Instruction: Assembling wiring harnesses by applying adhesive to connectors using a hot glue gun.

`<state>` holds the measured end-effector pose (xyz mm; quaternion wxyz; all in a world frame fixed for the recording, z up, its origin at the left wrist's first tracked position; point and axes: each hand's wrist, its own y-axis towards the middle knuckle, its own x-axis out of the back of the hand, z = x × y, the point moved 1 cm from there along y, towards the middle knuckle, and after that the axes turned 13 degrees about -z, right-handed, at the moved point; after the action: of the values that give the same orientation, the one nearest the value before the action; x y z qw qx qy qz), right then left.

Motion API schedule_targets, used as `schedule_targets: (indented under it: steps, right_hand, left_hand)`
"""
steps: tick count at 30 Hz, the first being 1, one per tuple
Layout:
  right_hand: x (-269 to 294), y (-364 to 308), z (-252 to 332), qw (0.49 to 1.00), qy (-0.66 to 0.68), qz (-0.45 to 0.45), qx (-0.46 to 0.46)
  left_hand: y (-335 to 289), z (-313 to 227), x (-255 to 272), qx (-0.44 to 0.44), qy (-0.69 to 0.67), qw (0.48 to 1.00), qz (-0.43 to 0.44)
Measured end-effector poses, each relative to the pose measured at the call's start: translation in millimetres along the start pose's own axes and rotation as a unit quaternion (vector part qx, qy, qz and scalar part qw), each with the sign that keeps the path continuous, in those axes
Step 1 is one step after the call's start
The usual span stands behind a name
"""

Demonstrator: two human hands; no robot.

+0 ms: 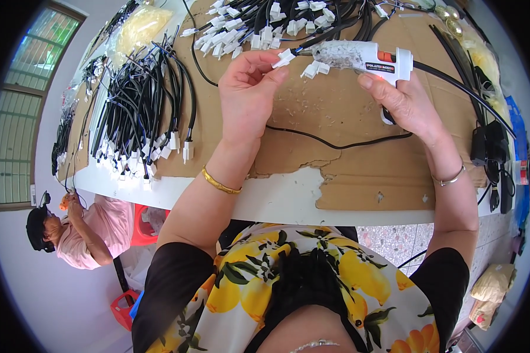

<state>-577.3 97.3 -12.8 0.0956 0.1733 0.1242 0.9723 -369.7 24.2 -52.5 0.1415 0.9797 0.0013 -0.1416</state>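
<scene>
At the far left is a window (17, 117), and below it a co-worker (103, 232) in a pink top and black cap (38, 226) sits side-on, holding something small and orange (63, 202) near the desk's edge. A red stool (143, 226) stands just beside this person.

On the left of the white desk (282, 191) lies a heap of black cables (138, 100), white ends toward the wearer; a clear bag (144, 28) of yellowish stuff is behind it. Cardboard (359, 182), torn at its near edge, covers much of the desk.

Near the middle, the left hand (248, 88) is raised over the cardboard, its thumb and fingers pinched on a small white plug (283, 58). Farther back lies a bunch of white connectors (229, 36) on dark leads. The nozzle of a glue gun (341, 55) points left at the plug; whether they touch, I cannot tell.

The right hand (403, 106) holds the gun, its fingers closed around the handle. A thick black cord (459, 88) runs from the gun's rear toward a black adapter (487, 144) at the right.
</scene>
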Motion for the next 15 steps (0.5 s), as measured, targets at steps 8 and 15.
schedule_targets:
  steps: [8, 15]
  right_hand:
    - [1.2, 2.3, -6.7, 1.0, 0.003, -0.012, -0.015]
    - [-1.3, 1.3, -6.9, 1.0, 0.012, -0.018, 0.001]
  left_hand:
    - [-3.2, -4.9, -0.4, 0.018, 0.012, 0.999, 0.045]
    - [-1.2, -2.0, 0.2, 0.056, -0.017, 0.998, 0.036]
